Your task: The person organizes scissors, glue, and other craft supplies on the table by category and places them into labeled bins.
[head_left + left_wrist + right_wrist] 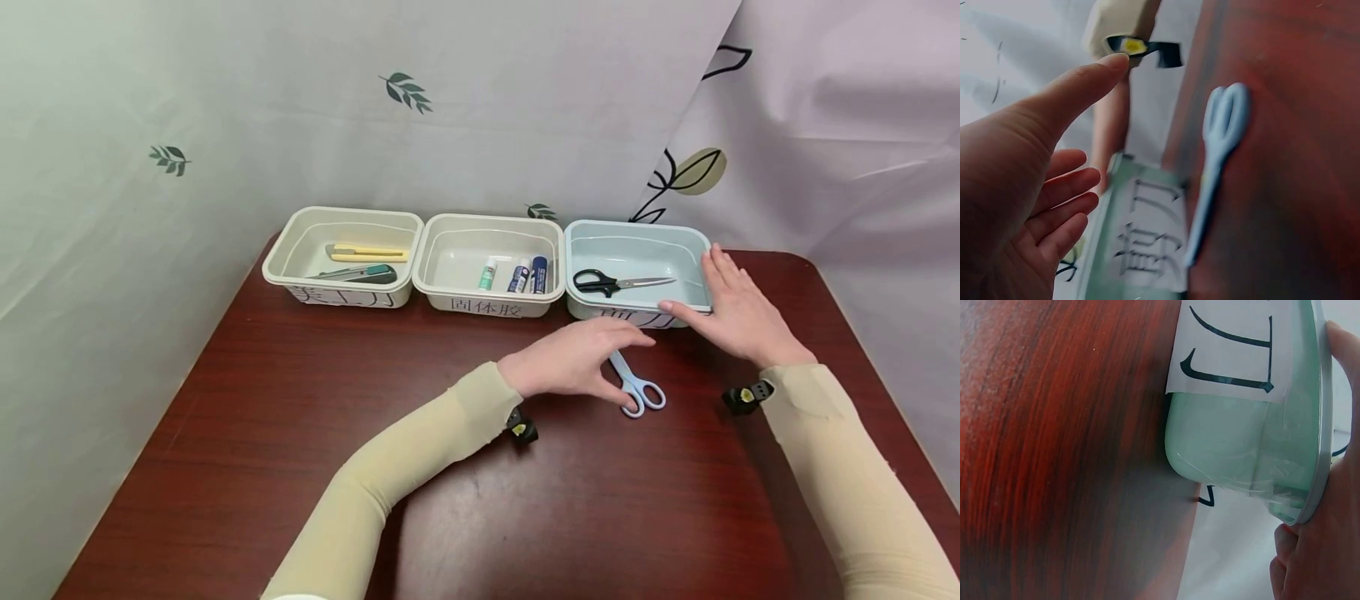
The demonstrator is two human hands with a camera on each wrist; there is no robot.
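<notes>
Light blue scissors (pixel 628 372) lie on the table before the light blue bin (pixel 637 243), handles toward me. My left hand (pixel 573 358) hovers around them, thumb apart from the fingers, the thumb overlapping one handle loop in the head view. In the left wrist view, a visible gap separates that hand (pixel 1010 181) from the scissors (pixel 1211 165). My right hand (pixel 750 321) rests at the bin's right front corner, fingers along the side rim and thumb on the front rim. Inside the bin lie black-handled scissors (pixel 611 285).
A cream bin (pixel 491 223) with several glue sticks (pixel 538 275) stands left of the blue one. Beyond it, another cream bin (pixel 345 217) holds a yellow box cutter (pixel 371 254) and a dark green one (pixel 367 275). Labels mark their fronts. A printed curtain (pixel 300 100) backs the table (pixel 337 358).
</notes>
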